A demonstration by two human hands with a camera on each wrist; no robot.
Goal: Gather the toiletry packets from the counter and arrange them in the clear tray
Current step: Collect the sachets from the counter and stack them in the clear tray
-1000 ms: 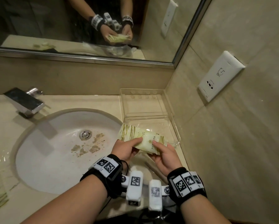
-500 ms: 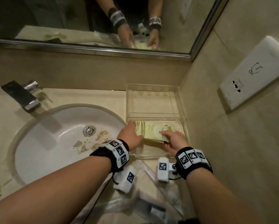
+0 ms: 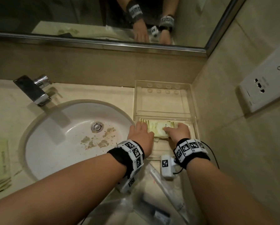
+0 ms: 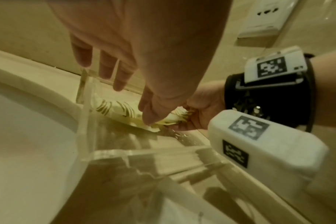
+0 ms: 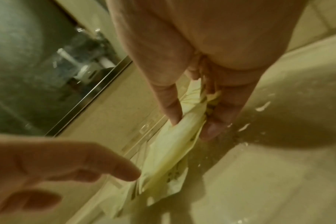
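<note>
A stack of pale yellow-green toiletry packets (image 3: pixel 157 128) lies in the near compartment of the clear tray (image 3: pixel 193 101) to the right of the sink. My right hand (image 3: pixel 173 129) pinches the stack's right end between thumb and fingers, which shows close up on the packets (image 5: pixel 175 145) in the right wrist view. My left hand (image 3: pixel 141 127) rests on the left end with straight fingers. Its thumb (image 4: pixel 148 119) touches the packets (image 4: pixel 113 109) beside the tray wall (image 4: pixel 86 121). The tray's far compartment holds nothing.
The white sink (image 3: pixel 58 143) with brown stains and a chrome tap (image 3: pixel 34 90) fill the left. More green packets (image 3: pixel 3 164) lie on the counter's far left. Clear-wrapped items (image 3: pixel 162 189) lie near the front edge. A tiled wall with a socket (image 3: pixel 259 88) closes the right.
Both hands went forward and down with the packets, from above the tray's near edge into its near compartment. My left hand's fingers have straightened off the stack.
</note>
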